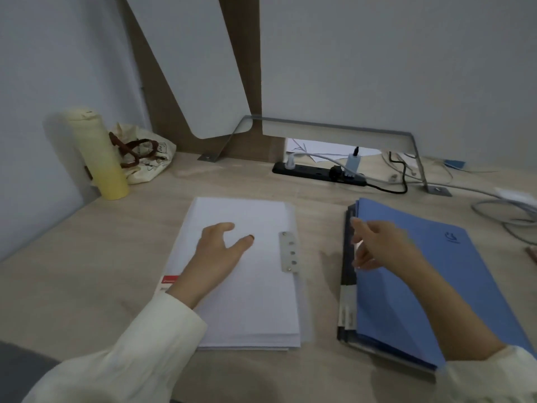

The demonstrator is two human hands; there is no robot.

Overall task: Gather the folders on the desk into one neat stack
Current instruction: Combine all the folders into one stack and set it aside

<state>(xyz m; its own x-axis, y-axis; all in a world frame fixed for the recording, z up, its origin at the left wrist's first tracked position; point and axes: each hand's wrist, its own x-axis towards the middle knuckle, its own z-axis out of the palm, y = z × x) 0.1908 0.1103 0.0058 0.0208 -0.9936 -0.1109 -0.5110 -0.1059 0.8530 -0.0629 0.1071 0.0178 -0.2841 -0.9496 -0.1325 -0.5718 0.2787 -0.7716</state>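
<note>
A white translucent folder (255, 292) with a metal clip strip on its right edge lies flat in the middle of the wooden desk (87, 271). My left hand (220, 245) rests on top of it, fingers spread, holding nothing. To the right lies a blue folder (430, 274) on top of a dark grey folder (347, 269) whose left edge sticks out. My right hand (374, 245) hovers over the blue folder's left edge, fingers loosely curled near that edge; I cannot tell whether it grips anything.
A pale yellow bottle (97, 152) and a cloth bag (145, 155) stand at the back left. A black power strip (316, 171) with plugs and loose cables (494, 205) lies at the back right. A metal bracket (418, 164) rises from the desk.
</note>
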